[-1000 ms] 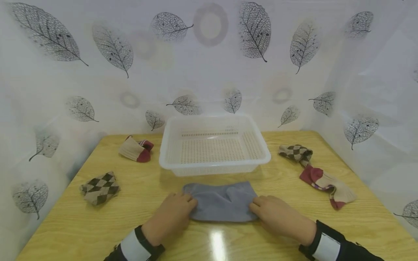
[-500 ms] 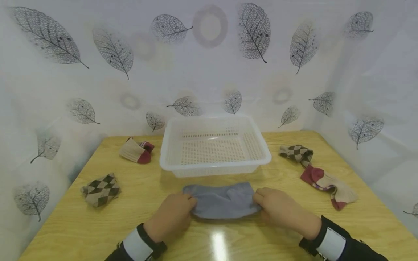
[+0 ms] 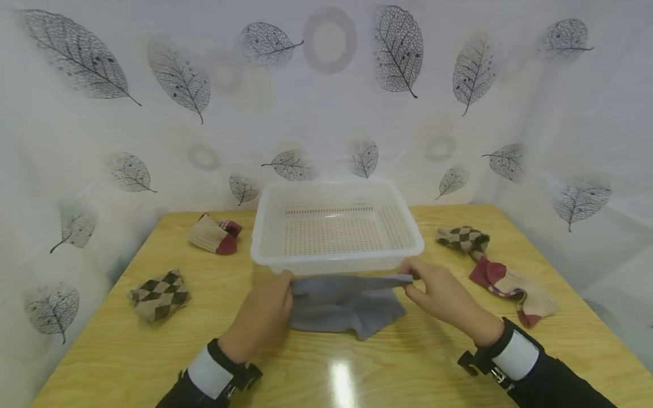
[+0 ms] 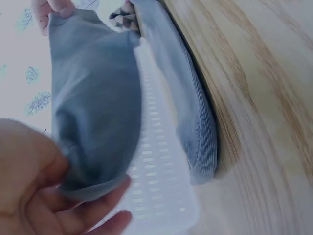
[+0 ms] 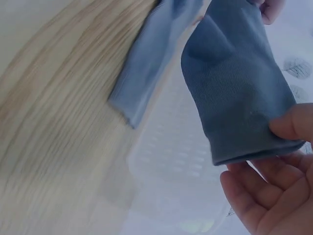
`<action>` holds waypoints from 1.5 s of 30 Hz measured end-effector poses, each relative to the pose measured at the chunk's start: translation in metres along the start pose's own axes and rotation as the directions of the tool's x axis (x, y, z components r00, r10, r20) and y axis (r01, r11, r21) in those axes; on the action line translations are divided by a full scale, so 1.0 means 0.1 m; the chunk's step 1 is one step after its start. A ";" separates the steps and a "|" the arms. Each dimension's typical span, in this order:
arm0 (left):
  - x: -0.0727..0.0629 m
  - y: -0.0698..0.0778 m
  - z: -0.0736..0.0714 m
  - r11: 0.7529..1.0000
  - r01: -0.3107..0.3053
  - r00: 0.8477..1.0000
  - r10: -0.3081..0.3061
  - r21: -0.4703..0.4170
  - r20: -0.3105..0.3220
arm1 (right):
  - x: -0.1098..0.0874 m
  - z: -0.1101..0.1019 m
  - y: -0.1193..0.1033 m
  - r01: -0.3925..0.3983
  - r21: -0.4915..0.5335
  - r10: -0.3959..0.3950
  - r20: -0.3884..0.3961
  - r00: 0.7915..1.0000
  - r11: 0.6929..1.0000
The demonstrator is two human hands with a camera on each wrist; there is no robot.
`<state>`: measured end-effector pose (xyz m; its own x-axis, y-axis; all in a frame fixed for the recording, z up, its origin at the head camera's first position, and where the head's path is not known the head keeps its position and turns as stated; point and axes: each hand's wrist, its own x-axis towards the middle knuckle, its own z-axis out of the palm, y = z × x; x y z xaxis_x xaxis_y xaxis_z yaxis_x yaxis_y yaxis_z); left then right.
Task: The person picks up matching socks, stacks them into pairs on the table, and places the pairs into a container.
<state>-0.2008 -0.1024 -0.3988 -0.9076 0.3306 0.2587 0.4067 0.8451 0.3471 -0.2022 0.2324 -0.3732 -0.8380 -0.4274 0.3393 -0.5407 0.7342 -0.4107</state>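
A grey sock [image 4: 93, 98] is stretched between both hands, lifted off the table in front of the basket. My left hand [image 3: 262, 311] pinches one end of it between thumb and fingers. The other end, a straight cuff-like edge, is held by my right hand [image 3: 441, 294], thumb on top and fingers underneath in the right wrist view. Below the lifted one, a second grey sock [image 5: 146, 63] lies flat on the wooden table [image 3: 214, 362]. Just beyond stands a white plastic basket [image 3: 336, 263] with a slotted bottom and nothing in it.
On the left lie a checkered sock [image 3: 160, 296] and a beige sock [image 3: 206, 235] with dark red ends. To the right are another checkered sock [image 3: 464, 238] and another beige and red sock [image 3: 515, 286]. A leaf-print sheet [image 3: 326, 113] hangs behind.
Both hands have risen and moved away from me, towards the basket. One grey sock has come up with them, leaving the other on the table.
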 end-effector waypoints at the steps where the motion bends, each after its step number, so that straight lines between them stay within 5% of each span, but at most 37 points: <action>1: 0.01 0.00 -0.01 0.999 0.022 1.000 -0.022 -0.049 -0.008 | 0.01 0.00 0.00 -0.013 0.057 0.014 -0.014 1.000 0.998; 4: 0.02 0.00 -0.02 0.984 0.054 0.997 -0.063 -0.172 -0.047 | 0.02 0.00 0.01 -0.086 0.241 0.093 -0.018 0.995 0.967; 9: 0.06 -0.03 0.01 0.976 -0.001 0.997 -0.017 -0.217 -0.081 | 0.07 0.04 0.04 -0.246 0.446 0.246 0.059 0.967 0.861; 18: 0.08 -0.10 0.15 0.991 0.027 0.998 -0.019 -0.129 0.059 | 0.09 0.27 0.18 -0.457 0.573 0.347 0.298 0.889 0.680; 23: 0.09 -0.15 0.22 0.994 0.029 0.997 -0.021 -0.103 0.077 | 0.08 0.41 0.20 -0.495 0.501 0.349 0.360 0.865 0.709; 30: 0.10 -0.18 0.30 0.992 0.049 0.994 -0.036 -0.116 0.107 | 0.08 0.53 0.22 -0.440 0.362 0.341 0.306 0.889 0.822; 35: 0.09 -0.16 0.23 0.964 0.155 0.972 -0.109 -0.216 0.210 | 0.13 0.51 0.22 -0.415 0.242 0.346 0.281 0.895 0.877; 39: 0.11 -0.14 0.18 0.950 0.205 0.956 -0.143 -0.237 0.254 | 0.16 0.51 0.24 -0.431 0.195 0.367 0.295 0.882 0.881; 45: 0.15 -0.14 0.21 0.965 0.181 0.971 -0.144 -0.190 0.189 | 0.19 0.53 0.29 -0.451 0.171 0.383 0.320 0.866 0.876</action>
<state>-0.2225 -0.1005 -0.4183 -0.9599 0.2786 0.0303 0.2483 0.7954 0.5528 -0.2373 0.2174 -0.4236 -0.9568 -0.2578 -0.1346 -0.1085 0.7458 -0.6572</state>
